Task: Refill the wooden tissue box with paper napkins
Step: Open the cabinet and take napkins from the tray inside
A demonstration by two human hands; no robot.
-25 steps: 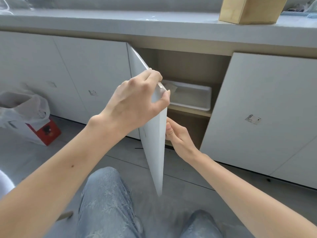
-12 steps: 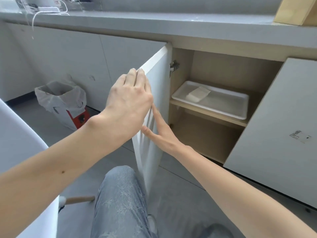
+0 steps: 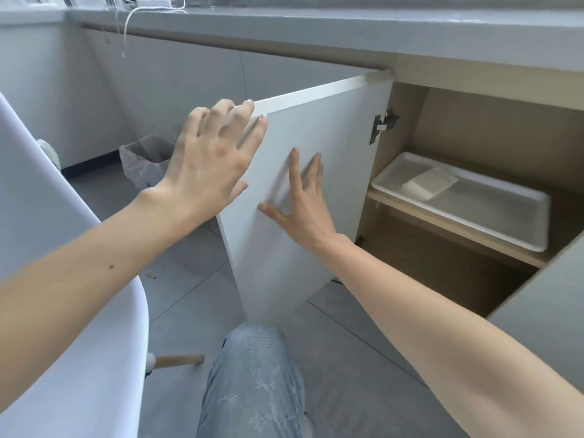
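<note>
Napkins point(image 3: 423, 184) lie in tray point(image 3: 493, 210), well right of right hand point(image 3: 303, 210).

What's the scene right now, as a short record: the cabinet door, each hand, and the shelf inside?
cabinet door: wide open
left hand: fingers lie over the cabinet door's top edge, near its free corner
right hand: flat on the cabinet door's inner face, fingers spread
shelf: holds a white tray
paper napkins: small stack lying in the white tray
wooden tissue box: not in view
</note>
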